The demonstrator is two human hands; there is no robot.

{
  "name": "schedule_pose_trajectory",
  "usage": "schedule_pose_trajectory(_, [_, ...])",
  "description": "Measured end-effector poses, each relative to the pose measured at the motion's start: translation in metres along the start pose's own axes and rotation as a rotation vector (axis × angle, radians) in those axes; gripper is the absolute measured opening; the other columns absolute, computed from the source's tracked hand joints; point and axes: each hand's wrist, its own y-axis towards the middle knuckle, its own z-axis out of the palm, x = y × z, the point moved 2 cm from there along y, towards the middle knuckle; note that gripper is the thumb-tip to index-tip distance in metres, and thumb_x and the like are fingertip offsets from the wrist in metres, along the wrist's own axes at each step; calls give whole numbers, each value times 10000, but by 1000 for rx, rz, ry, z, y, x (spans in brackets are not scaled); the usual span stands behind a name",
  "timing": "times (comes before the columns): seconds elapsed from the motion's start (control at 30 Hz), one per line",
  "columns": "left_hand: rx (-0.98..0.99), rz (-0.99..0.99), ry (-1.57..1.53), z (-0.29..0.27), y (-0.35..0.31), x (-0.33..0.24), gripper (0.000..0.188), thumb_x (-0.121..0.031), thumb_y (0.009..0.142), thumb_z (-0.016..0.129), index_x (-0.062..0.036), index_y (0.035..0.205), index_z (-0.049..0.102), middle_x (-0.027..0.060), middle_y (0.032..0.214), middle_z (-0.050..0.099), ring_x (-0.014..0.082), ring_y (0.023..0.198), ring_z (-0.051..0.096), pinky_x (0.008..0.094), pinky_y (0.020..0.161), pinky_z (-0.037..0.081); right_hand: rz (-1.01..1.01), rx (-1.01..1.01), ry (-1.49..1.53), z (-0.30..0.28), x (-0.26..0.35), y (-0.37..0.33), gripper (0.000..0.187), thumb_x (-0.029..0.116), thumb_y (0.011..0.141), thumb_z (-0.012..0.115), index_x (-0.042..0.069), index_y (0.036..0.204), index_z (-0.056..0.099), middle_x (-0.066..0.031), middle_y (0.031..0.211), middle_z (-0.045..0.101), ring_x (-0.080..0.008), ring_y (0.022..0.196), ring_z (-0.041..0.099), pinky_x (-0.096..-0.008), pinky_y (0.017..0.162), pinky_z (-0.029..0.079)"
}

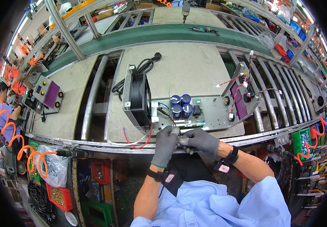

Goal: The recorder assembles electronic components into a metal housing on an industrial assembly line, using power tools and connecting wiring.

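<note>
My left hand (165,145) and my right hand (201,141), both in grey gloves, meet at the near edge of an opened metal chassis (215,113). Their fingers are pinched together; whatever lies between them is too small and covered to name. A dark wire runs from the chassis toward my left fingertips. Just beyond the hands, a circuit board (198,120) carries several blue capacitors (181,105). A black fan (139,99) stands upright at the chassis's left end. From its right end rises a purple-faced panel (239,101) with twisted wires. Red and white loose wires (145,143) hang left of my left hand.
A black power cord (145,65) lies behind the fan. Metal rollers (93,98) flank the work board (171,56). Another purple-fronted unit (49,93) sits left, near a co-worker (10,113). A power screwdriver (185,11) hangs at the back. Red parts bins (60,196) stand below left.
</note>
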Motion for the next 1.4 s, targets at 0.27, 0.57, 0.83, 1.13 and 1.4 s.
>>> schedule_pose_trajectory(0.27, [47, 7, -20, -1, -1, 3, 215, -229, 966, 593, -25, 912, 636, -57, 601, 453, 23, 486, 381, 214, 426, 283, -2, 93, 35, 2, 0, -14, 384, 392, 971, 640, 9, 965, 657, -51, 803, 671, -109, 667, 646, -237, 591, 546])
schedule_pose_trajectory(0.57, [18, 118, 68, -2, 3, 5, 225, -223, 961, 591, -22, 883, 654, -30, 656, 520, 41, 524, 420, 218, 480, 344, 7, 38, -116, 9, 1, -5, 426, 446, 944, 661, 21, 946, 652, -45, 788, 653, -101, 668, 643, -239, 573, 539])
schedule_pose_trajectory(0.83, [26, 1, -64, -1, 3, 6, 232, -223, 962, 595, -2, 916, 650, -35, 627, 504, 38, 512, 419, 235, 441, 315, 40, 155, 225, 11, 0, -9, 474, 469, 939, 657, -4, 970, 643, -59, 792, 656, -121, 669, 660, -250, 564, 554])
schedule_pose_trajectory(1.13, [39, -1, -22, -5, 3, 6, 239, -214, 957, 598, -6, 859, 661, -34, 600, 504, 41, 524, 427, 251, 471, 342, -7, 72, 61, 8, -2, -10, 435, 383, 985, 617, -43, 1070, 638, -107, 863, 676, -156, 712, 687, -263, 603, 573])
schedule_pose_trajectory(1.4, [34, -66, -110, -2, 1, 1, 234, -209, 949, 613, -32, 797, 629, -48, 583, 470, 39, 486, 395, 246, 433, 309, -10, -197, -192, 5, 20, -22, 396, 372, 980, 598, -2, 1078, 684, -117, 908, 705, -180, 757, 684, -308, 659, 562])
